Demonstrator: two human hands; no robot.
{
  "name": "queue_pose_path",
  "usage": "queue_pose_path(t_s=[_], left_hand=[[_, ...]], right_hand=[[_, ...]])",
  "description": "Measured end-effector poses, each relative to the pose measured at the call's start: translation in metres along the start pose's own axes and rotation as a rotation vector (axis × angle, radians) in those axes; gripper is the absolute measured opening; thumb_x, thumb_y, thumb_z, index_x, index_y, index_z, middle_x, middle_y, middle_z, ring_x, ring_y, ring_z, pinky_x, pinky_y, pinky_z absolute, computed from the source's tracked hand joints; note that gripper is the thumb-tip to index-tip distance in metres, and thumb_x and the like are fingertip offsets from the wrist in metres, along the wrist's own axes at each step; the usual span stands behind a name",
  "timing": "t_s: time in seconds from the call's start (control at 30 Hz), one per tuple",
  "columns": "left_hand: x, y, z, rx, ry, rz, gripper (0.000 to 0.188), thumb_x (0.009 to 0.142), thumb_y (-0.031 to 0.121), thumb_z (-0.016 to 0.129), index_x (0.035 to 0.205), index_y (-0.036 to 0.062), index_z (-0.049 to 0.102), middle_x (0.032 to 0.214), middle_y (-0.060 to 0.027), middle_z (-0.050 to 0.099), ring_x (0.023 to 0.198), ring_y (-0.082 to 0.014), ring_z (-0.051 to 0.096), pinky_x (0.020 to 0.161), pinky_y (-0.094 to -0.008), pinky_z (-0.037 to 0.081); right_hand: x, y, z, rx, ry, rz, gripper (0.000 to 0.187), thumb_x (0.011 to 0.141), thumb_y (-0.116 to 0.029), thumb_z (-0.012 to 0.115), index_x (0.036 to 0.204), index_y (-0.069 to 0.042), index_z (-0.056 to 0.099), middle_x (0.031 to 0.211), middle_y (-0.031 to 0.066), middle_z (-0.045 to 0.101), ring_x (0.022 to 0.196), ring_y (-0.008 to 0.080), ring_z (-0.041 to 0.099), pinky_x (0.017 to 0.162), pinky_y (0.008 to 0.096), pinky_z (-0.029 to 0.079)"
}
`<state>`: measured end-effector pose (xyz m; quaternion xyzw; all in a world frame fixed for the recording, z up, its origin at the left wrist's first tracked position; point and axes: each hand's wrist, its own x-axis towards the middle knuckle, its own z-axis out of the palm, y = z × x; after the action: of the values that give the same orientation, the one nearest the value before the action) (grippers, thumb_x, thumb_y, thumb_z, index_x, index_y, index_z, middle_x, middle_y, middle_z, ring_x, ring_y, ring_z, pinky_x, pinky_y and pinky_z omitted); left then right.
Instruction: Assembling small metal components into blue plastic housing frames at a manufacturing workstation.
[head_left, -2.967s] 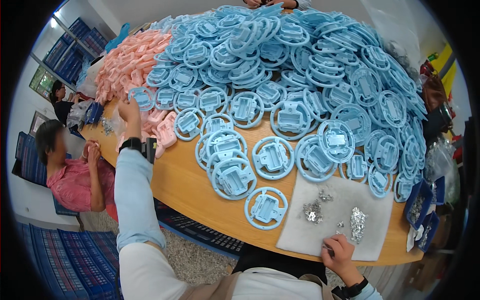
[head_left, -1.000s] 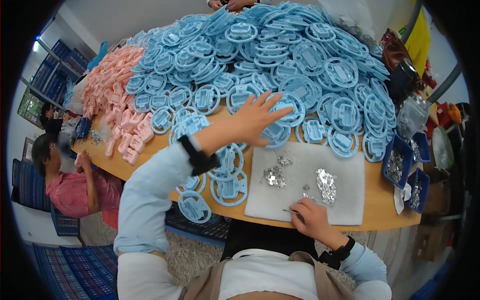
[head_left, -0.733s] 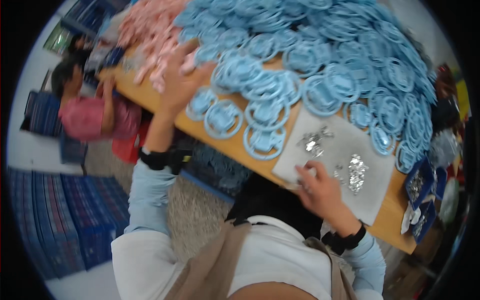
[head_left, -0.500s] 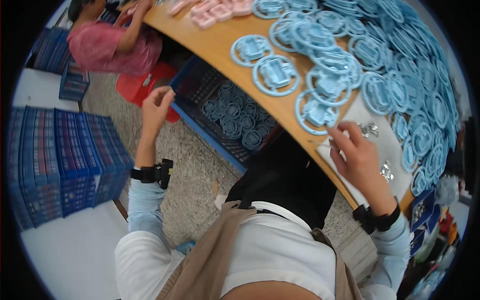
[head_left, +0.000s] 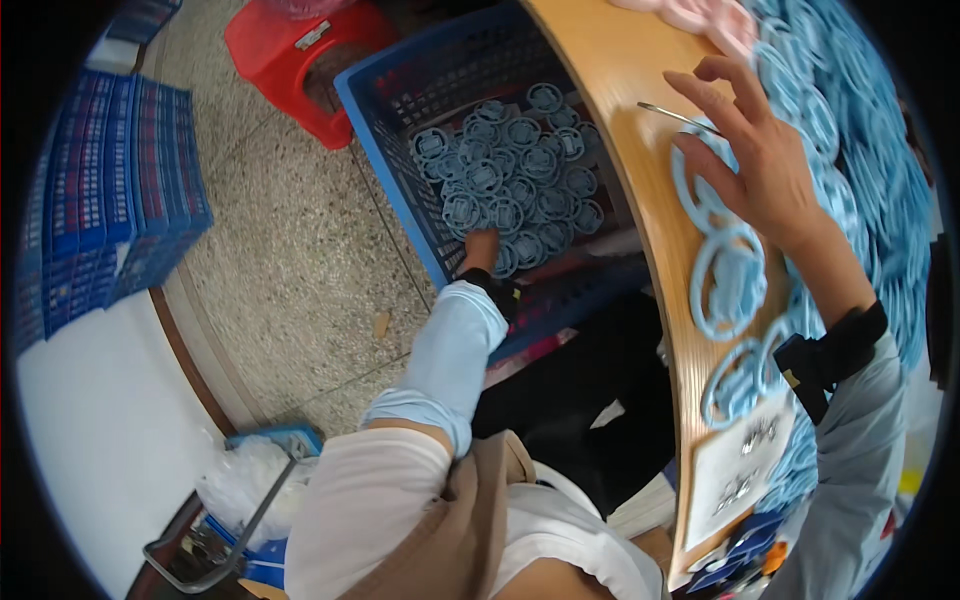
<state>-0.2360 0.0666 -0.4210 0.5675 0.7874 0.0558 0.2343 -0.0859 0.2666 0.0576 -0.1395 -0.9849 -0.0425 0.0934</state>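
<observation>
My left hand [head_left: 481, 250] reaches down into a blue plastic crate [head_left: 392, 170], at the near edge of a heap of light-blue round plastic parts [head_left: 520, 185]. Its fingers are hidden, so whether it grips a part does not show. Above the table edge, my right hand [head_left: 755, 160] holds a thin metal rod-like tool [head_left: 678, 117] that sticks out to the left between thumb and fingers; its exact kind is unclear. Just below that hand, light-blue ring-shaped parts [head_left: 727, 285] lie on the wooden table [head_left: 640, 180].
A large pile of light-blue parts [head_left: 860, 150] covers the table's right side. Small metal pieces [head_left: 740, 488] lie on a white sheet [head_left: 715, 508] nearer me. Pink parts [head_left: 690, 15] sit at the far end. A red stool [head_left: 290, 50] and stacked blue crates [head_left: 110, 200] stand left.
My left hand has gone from the air beside the crate down into it. My right hand has moved away from the metal pieces, toward the far parts. The view has turned left.
</observation>
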Motion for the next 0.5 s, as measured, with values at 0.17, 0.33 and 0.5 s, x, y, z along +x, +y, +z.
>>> queue_pose_path(t_s=[0.17, 0.33, 0.5], left_hand=[[-0.021, 0.015, 0.077, -0.154, -0.149, -0.136, 0.021, 0.065, 0.012, 0.063, 0.084, 0.0047, 0.06, 0.078, -0.0229, 0.059, 0.08, -0.0351, 0.061, 0.071, -0.045, 0.048], [0.001, 0.046, 0.104, -0.685, -0.054, -1.035, 0.03, 0.07, 0.016, 0.058, 0.099, 0.0074, 0.058, 0.112, -0.0243, 0.049, 0.103, -0.0428, 0.049, 0.087, -0.0458, 0.042], [0.016, 0.03, 0.106, -0.442, -0.156, -0.881, 0.03, 0.075, 0.021, 0.055, 0.101, 0.0074, 0.061, 0.134, -0.0176, 0.035, 0.121, -0.041, 0.034, 0.089, -0.0504, 0.039]], right_hand=[[0.055, 0.033, 0.047, 0.128, -0.196, -0.077, 0.05, 0.079, -0.033, 0.056, 0.123, -0.008, 0.05, 0.11, 0.0149, 0.044, 0.088, 0.0313, 0.051, 0.082, 0.0373, 0.04], [0.057, 0.052, 0.044, -0.166, -0.395, -0.18, 0.077, 0.081, -0.065, 0.033, 0.13, -0.006, 0.041, 0.122, 0.0176, 0.038, 0.106, 0.0309, 0.045, 0.086, 0.039, 0.039], [0.025, 0.089, 0.038, -0.024, -0.466, -0.215, 0.09, 0.079, -0.072, 0.029, 0.133, 0.0, 0.03, 0.126, 0.0226, 0.038, 0.116, 0.0341, 0.041, 0.094, 0.0416, 0.033]])
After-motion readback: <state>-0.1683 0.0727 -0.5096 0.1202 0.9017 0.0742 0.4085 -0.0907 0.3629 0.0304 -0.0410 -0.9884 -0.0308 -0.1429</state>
